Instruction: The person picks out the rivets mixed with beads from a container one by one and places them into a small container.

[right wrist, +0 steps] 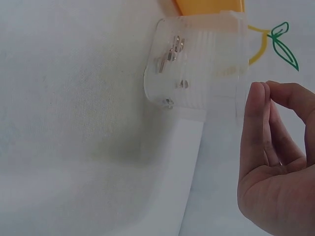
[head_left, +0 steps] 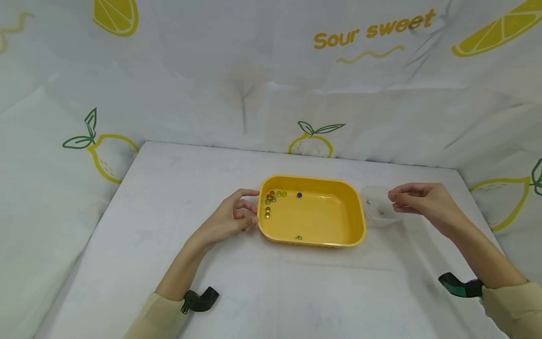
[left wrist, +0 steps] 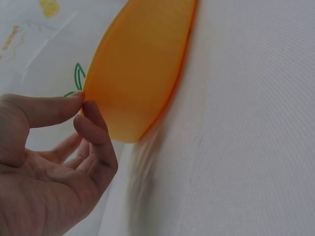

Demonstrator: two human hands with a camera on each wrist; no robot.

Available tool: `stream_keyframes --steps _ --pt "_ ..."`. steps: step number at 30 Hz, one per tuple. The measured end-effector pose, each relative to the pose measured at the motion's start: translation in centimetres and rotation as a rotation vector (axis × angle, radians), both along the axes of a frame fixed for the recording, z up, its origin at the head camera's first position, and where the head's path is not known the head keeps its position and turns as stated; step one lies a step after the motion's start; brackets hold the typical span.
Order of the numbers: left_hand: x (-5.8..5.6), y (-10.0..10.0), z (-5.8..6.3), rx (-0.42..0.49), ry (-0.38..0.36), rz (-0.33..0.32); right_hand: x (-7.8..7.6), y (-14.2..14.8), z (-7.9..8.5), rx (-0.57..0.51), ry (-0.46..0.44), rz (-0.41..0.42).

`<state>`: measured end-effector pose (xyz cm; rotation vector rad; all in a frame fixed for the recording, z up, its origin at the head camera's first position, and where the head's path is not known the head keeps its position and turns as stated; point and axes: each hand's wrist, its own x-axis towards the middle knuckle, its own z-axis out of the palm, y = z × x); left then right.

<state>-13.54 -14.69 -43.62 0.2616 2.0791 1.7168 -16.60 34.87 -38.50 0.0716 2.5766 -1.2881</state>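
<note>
My left hand [head_left: 228, 219] holds the left end of a yellow tray [head_left: 355, 188], with thumb and fingertips at its rim. Inside the tray lie several small round beads, mostly green and amber ones [head_left: 273, 199] gathered by the left wall. A dark blue bead [head_left: 299, 195] sits near the back wall and a green bead [head_left: 298, 238] by the front wall. My right hand [head_left: 425, 202] is raised beside a clear plastic container [right wrist: 197, 69], thumb and fingertips pressed together; nothing shows between them. A few small shiny pieces [right wrist: 172, 51] lie in that container.
The container stands against the tray's right side on a white-covered table [head_left: 220, 165]. Behind the table hangs a white cloth [head_left: 190, 94] with lemon prints. A black wrist camera [head_left: 200, 299] sits at the left cuff, another black one [head_left: 460, 285] at the right.
</note>
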Motion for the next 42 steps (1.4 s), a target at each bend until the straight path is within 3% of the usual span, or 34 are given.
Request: stream_keyframes --steps 22,42 --pt "0.0 0.2 -0.1 -0.001 -0.016 0.005 0.1 -0.7 0.4 0.011 0.039 0.004" --pt "0.1 0.2 0.1 0.013 -0.019 -0.002 -0.7 -4.7 3.2 -0.002 0.058 0.068"
